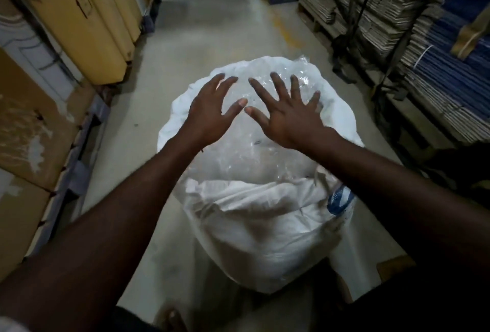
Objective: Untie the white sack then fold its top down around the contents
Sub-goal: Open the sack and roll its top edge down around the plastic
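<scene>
Both hands were out over the mouth of the white sack (254,225), which stood on the concrete floor (212,39) of a narrow aisle, directly in front of the person and between stacked cartons (87,13) on one side and pallets of flattened cardboard (397,13) on the other. The left hand (212,111) and the right hand (286,114) were spread flat, fingers splayed and thumbs nearly meeting, palms down on or just above the clear plastic liner (238,151) that bulged out of the sack's top; neither hand was closed on anything, and whether the palms actually pressed the plastic could not be told. No knot or tie was visible anywhere at the mouth, so the untying looked finished. The woven white fabric already sat in a thick rolled band around the near side of the opening and continued as a rumpled collar around the far side, which suggested the fold-down was largely made. A blue printed patch (339,199) showed on the fabric at the right of the rim. What remained, by the look of it, was tidying: the collar was uneven, higher and looser at the far edge than at the near one, and the liner was puffed up above the rim and not settled. The contents beneath the plastic were too hazy to identify. A likely finishing step was pressing the liner down and evening the roll all the way round.
</scene>
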`<state>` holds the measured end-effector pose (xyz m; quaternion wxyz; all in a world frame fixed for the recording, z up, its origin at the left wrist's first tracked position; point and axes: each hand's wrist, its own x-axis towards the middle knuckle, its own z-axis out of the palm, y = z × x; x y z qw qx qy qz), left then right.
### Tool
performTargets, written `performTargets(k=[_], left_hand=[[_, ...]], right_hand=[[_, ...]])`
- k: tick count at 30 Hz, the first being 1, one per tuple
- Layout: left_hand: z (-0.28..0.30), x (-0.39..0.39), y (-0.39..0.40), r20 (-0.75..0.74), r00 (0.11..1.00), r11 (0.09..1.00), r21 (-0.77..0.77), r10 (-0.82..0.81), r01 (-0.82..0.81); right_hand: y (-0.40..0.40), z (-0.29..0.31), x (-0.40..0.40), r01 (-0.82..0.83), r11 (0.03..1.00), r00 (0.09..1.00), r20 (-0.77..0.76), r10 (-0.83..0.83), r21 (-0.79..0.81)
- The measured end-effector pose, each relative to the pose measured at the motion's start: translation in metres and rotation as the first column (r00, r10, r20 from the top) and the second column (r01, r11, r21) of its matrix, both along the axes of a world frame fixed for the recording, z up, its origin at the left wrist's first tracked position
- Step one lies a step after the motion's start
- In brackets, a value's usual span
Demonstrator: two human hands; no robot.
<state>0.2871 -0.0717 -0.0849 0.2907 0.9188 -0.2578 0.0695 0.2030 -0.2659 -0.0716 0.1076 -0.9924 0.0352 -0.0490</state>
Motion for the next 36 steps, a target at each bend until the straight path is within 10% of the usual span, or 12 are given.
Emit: performTargets(k=[5,23,29,36], left_hand=[[-0.058,0.031,0.026,-0.337,0.904,0.943,0.289,0.263,-0.167],[-0.090,-0.024,0.031,-0.226,0.959,0.850,0.527,0.172,-0.028],[-0.074,0.008,0.023,-0.201,0.970,0.952,0.297,0.134,-0.070],[-0.062,0.044,0.055,-0.337,0.937,0.968,0.188,-0.093,0.164]], right_hand=[[-0.084,-0.046,0.006,0.149,0.986,0.961,-0.226,-0.162,-0.072],[-0.091,-0.086,-0.042,0.060,0.977,0.951,-0.286,-0.118,-0.204],[-0.046,-0.056,0.001,-0.124,0.992,0.980,-0.156,0.123,0.001],[-0.029,-0.048,0.008,-0.178,0.984,0.900,-0.406,0.157,-0.014]])
